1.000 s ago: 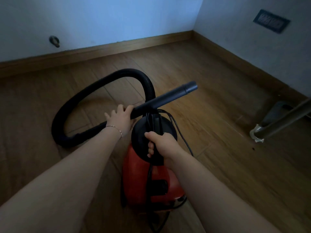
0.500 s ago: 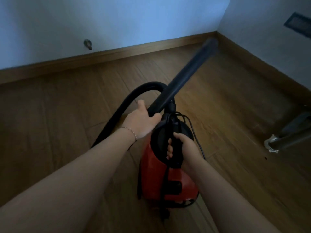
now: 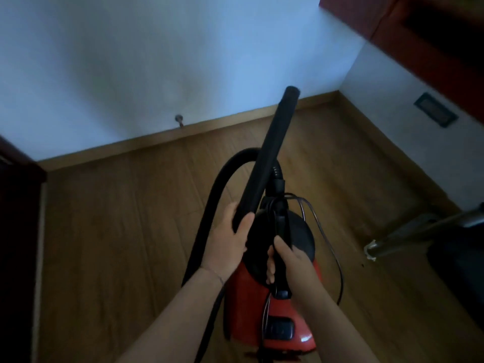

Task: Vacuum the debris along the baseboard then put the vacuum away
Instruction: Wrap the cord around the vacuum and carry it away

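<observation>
The left hand [image 3: 227,242] is wrapped round the lower end of the black wand [image 3: 269,153], thumb over the top. The right hand [image 3: 290,260], just beside it at three o'clock, has its fingers curled round the black carry handle [image 3: 280,226]. The red vacuum [image 3: 251,310] sits under that handle, close in at six o'clock, with its cord [image 3: 332,244] hanging in a loose loop at three o'clock. The hose [image 3: 209,205] arches from behind the wand down towards seven o'clock. The wand rises steeply towards twelve, its nozzle held well off the wooden floor [image 3: 117,231] and seen against the baseboard [image 3: 157,138] and the pale wall [image 3: 157,61].

With the nozzle raised like this, the sweeping looks finished and the putting away looks under way. To do it well:

- Keep the wand tight against the body.
- Carry the weight on the handle hand.
- Gather in the cord loop so it cannot snag the metal leg [image 3: 398,239] at three o'clock.
- Watch that the hose does not drag.

A second ago the wand lay nearly level, pointing to two o'clock, and the hose spread in a broad loop on the floor at nine. Half a second ago the wand was swinging up, blurred. Now it stands steeper and sharp, and the hose is drawn into a narrow arch. The view has also tipped up, so more wall shows and a dark red cabinet [image 3: 419,35] has come in at one o'clock.
</observation>
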A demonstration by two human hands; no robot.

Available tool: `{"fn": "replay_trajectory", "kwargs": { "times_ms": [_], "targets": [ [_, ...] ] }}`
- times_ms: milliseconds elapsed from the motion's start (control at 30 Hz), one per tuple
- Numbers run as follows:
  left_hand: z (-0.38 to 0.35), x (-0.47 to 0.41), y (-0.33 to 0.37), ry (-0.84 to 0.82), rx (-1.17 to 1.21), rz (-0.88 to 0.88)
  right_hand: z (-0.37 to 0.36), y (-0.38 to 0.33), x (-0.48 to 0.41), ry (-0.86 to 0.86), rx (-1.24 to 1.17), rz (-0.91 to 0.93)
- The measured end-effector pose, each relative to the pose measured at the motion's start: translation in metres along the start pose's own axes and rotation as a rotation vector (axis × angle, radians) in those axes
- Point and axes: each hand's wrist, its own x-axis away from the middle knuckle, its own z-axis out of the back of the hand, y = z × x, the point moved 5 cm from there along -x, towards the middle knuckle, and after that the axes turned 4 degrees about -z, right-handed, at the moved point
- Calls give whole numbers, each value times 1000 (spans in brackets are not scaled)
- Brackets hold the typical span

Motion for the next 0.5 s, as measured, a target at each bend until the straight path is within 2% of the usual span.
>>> {"fn": "replay_trajectory", "kwargs": {
  "times_ms": [200, 333, 500],
  "targets": [
    [48, 83, 107, 211, 95, 125, -10, -89, 119, -168, 56, 26],
    [70, 155, 139, 397, 111, 183, -19, -121, 185, -334, 170, 52],
    [84, 253, 167, 577, 188, 193, -40, -127, 252, -505, 342, 24]
  ]
}}
